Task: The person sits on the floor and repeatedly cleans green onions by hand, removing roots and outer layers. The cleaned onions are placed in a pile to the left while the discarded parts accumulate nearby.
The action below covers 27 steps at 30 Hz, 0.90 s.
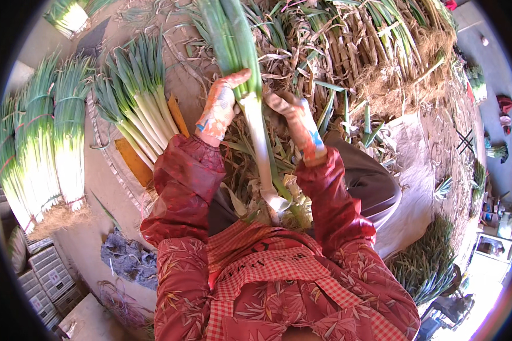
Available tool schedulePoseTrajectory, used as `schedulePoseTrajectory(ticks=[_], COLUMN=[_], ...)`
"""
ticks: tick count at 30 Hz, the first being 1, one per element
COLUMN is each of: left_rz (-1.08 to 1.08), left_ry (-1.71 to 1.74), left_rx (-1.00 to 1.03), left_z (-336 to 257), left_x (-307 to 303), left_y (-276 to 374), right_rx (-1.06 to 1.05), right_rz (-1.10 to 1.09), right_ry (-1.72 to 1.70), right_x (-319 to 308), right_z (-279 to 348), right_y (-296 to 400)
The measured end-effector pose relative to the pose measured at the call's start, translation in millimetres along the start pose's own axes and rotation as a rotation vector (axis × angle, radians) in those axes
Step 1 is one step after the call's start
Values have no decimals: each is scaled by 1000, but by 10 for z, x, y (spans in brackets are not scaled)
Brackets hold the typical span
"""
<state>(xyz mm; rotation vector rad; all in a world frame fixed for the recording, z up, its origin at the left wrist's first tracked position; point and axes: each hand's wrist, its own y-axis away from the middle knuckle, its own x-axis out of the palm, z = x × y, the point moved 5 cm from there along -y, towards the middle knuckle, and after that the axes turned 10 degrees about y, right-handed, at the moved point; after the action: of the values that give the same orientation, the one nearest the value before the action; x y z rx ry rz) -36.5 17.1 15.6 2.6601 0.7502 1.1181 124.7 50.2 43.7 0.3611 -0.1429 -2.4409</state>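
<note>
My left hand, in a flower-patterned glove with bare-looking fingers, grips a large green onion where its green leaves meet the white stalk. The leaves point away from me and the white end hangs down towards my lap. Just right of the stalk is my right hand, in a similar glove. Its fingers are curled and blurred, so whether they hold anything is not plain. Below the stalk, loose husks and stripped leaves lie between my legs.
Untrimmed onions with dry leaves and roots are heaped ahead and to the right. Stripped onions lie at my left beside a yellow board. Further left stand tied onion bundles and plastic crates. A grey cloth lies nearby.
</note>
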Motion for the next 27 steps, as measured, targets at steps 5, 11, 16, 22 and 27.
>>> schedulePoseTrajectory(ticks=[5,11,16,22,27], left_rz=[27,-150,-296,-193,-156], left_ry=[-85,120,45,-117,251], left_rx=[174,246,217,431,351], left_z=[7,-471,-546,-541,-471], left_x=[-27,-287,-506,-543,-513], left_y=[-116,-207,-210,-422,-474], right_rx=[-257,-702,185,-28,-7], right_rz=[106,131,-122,330,215], right_ry=[-129,995,1339,-25,-103], right_x=[93,-308,-370,387,466], right_z=[34,-740,-964,-492,-434], right_y=[-283,976,1310,746,960])
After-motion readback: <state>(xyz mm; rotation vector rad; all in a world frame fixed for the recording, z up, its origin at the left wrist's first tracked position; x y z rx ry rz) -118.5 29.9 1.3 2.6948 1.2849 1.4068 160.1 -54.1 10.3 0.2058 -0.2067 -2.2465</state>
